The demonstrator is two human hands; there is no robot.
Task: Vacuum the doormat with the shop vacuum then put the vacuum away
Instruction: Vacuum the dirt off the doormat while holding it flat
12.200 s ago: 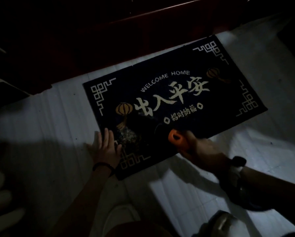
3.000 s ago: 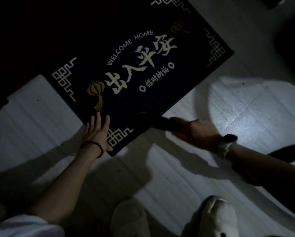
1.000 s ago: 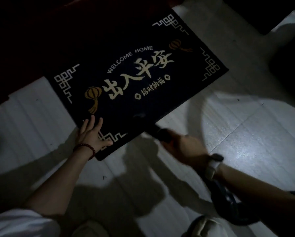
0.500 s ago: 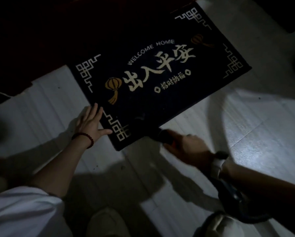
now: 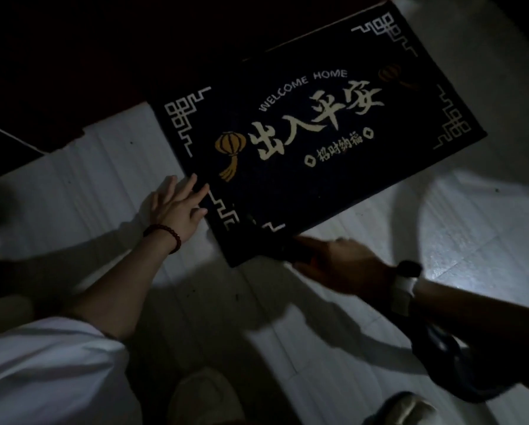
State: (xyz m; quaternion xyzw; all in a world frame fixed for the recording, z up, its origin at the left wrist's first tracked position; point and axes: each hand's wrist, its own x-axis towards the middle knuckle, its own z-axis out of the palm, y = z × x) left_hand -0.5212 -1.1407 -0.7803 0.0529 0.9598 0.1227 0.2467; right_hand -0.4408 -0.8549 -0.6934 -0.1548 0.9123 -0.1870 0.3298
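Doormat lies flat on the pale tiled floor, skewed, its far edge close against a dark threshold that I can barely read in this light. Working from the left: my left hand rests with straight fingers at the mat's near-left edge, fingertips on the border, palm mostly on the tile. It pins; it does not clutch. A bead bracelet sits on that wrist.

Next across, the vacuum nozzle is a dark shape on the mat's near corner, hard to tell from the pile. My right hand is curled around its handle, a watch on the wrist. The hose loops away low on the right, near my slippers.

What worries me: the nozzle is at the very corner, and suction there could lift or fold the corner if my left hand's hold is too light or too far off. I judge the mat could also slide on smooth tile. The hose trailing by my feet could snag or tug the nozzle off line.

Room: open tile to the left, near side and right of the mat; the far side is shut in by the threshold, so strokes should run along or toward me. Most of the mat seems yet to cover, though I cannot be sure.
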